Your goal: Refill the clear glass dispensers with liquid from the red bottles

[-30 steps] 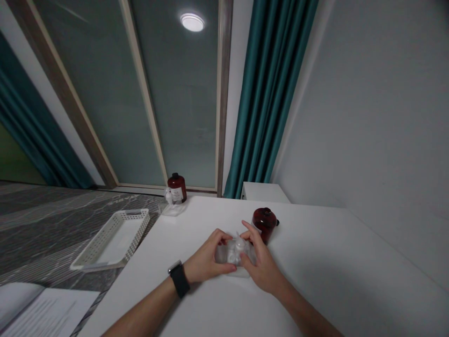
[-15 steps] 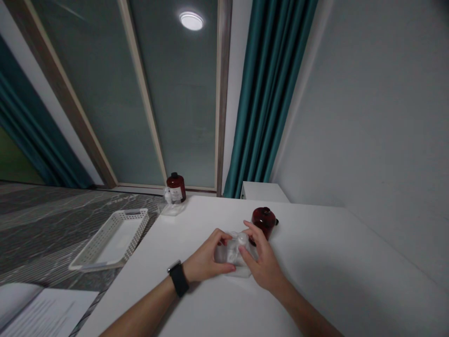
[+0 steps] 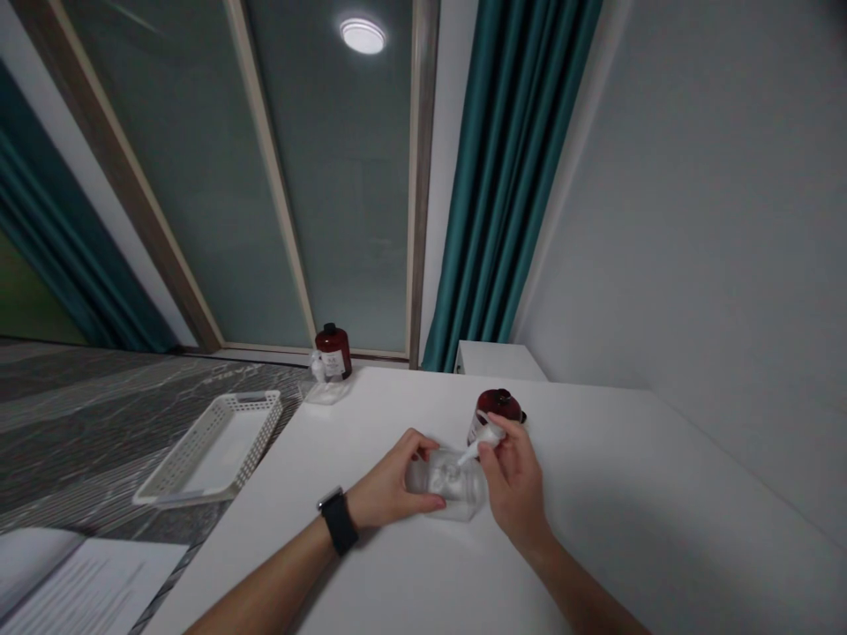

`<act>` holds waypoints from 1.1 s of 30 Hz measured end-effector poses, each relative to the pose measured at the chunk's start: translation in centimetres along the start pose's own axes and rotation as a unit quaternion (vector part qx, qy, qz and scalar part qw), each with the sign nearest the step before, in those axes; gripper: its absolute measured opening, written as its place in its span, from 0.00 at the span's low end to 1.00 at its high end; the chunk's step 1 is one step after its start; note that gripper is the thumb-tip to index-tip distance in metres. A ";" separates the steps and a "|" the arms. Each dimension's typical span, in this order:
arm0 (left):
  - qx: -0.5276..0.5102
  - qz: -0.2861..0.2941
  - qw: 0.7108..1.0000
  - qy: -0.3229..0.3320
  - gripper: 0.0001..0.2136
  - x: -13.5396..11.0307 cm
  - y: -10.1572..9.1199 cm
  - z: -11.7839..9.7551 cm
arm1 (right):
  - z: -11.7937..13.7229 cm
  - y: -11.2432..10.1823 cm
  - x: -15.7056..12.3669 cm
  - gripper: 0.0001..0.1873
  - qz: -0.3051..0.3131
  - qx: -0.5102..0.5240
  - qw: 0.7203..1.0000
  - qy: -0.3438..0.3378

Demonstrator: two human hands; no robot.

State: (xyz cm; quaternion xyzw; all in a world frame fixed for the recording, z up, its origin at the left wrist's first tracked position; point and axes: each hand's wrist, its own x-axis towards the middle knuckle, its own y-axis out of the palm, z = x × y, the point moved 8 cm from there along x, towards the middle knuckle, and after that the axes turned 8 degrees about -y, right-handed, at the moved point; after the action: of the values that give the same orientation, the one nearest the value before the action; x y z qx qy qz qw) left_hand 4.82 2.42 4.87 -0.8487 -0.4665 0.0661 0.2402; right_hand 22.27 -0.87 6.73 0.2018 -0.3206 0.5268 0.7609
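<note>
Over the smooth white tabletop: slender white plastic piece pinched at the clear plastic container

Head view, my only feed, and it's two-handed work! The right hand has that white piece between thumb and fingers, in front of a rounded, glossy red-brown bottle. The left hand curls round the container's left end, thumb on the near side, fingers on the far side, seemingly bracing it.

The step? I'd call it handling the loose piece at the container; coming out or going in, I can't say. Look at the angle: narrow tip down and left, over the container's right half, thick end up in the fingers, long axis slanting lower left to upper right. Whether the tip touches, I can't tell. Next, I judge, calls for a firm left brace and a small, tidy right-wrist motion.
</note>
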 end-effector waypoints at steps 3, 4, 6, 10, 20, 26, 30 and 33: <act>0.001 -0.002 1.000 -0.007 0.22 0.0 0.0 0.2 | -0.1 0.4 -0.1 0.14 0.006 0.006 1.000 0.002; 0.002 -0.002 1.000 -0.009 0.22 0.1 0.0 0.2 | -0.1 0.2 -0.1 0.14 -0.006 0.004 1.000 -0.001; 0.004 -0.001 1.000 -0.008 0.22 0.0 0.0 0.1 | -0.1 -0.1 -0.1 0.14 -0.020 -0.001 1.000 -0.004; 0.011 0.000 1.000 -0.005 0.23 0.0 0.0 0.0 | -0.3 0.5 -0.1 0.15 0.028 -0.002 1.000 0.003; 0.016 0.006 1.000 0.000 0.22 0.0 0.0 0.0 | -0.4 -0.3 0.3 0.16 0.023 0.008 1.000 0.017; 0.017 0.012 1.000 -0.010 0.22 0.0 0.1 0.2 | -1.3 -4.5 3.4 0.18 -0.105 0.076 0.990 0.058; 0.015 0.019 1.000 -0.015 0.22 0.0 0.3 0.4 | -4.2 -9.3 5.5 0.19 -0.207 0.139 0.963 0.097; 0.015 0.018 1.000 -0.007 0.22 0.0 0.3 0.4 | -6.8 -12.1 6.6 0.22 -0.201 0.101 0.969 0.103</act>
State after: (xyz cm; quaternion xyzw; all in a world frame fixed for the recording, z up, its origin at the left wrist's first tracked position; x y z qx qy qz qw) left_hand 4.95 2.38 4.38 -0.8526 -0.4521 0.0836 0.2483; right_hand 36.97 3.52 6.88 0.2825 -0.1383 0.4103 0.8560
